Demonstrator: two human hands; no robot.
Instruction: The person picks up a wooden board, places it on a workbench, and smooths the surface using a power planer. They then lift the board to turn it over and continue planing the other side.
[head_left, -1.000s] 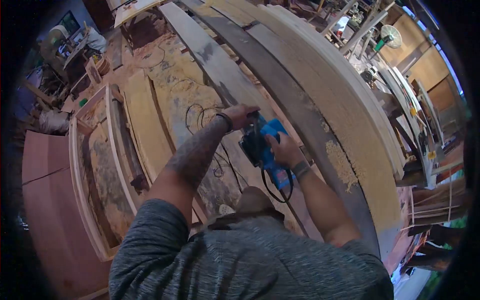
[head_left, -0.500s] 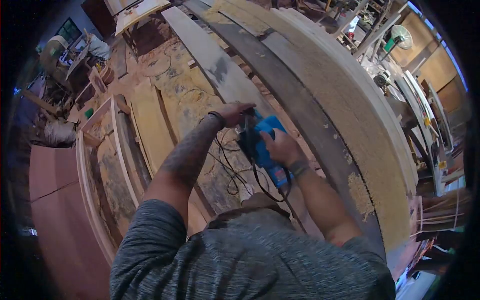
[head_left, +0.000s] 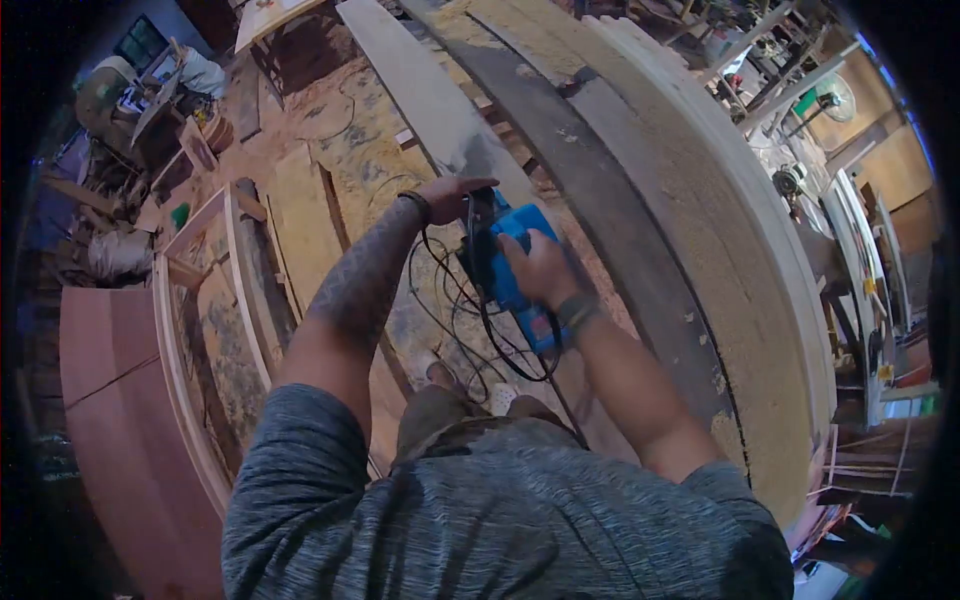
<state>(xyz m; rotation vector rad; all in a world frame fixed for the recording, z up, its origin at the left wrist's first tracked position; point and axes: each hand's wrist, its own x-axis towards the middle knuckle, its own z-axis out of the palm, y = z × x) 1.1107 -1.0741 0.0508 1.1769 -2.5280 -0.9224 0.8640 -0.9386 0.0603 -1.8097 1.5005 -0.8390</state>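
Observation:
A blue power tool [head_left: 522, 222] with a dark side rests on a long pale board [head_left: 425, 95] in the middle of the view. My right hand [head_left: 540, 268] is wrapped round its rear handle. At the tool's front end lies my left hand [head_left: 452, 197], with a dark band at the wrist; its fingers reach over the front part, and their grip there is partly hidden. A black cord [head_left: 487, 335] loops from the tool down beside my legs. The underside of the tool is out of sight.
Long dark planks [head_left: 590, 185] and a sawdust-covered plank [head_left: 720, 215] run along the right. To the left stands a light wooden frame [head_left: 243, 290] beside a reddish panel [head_left: 112, 370]. A fan [head_left: 835, 100] and stacked items are at the upper right. Cord coils lie on the dusty floor.
The tool and both my hands have shifted slightly left and up in the view. The surroundings have shifted too, and more of my legs and the cord loops shows.

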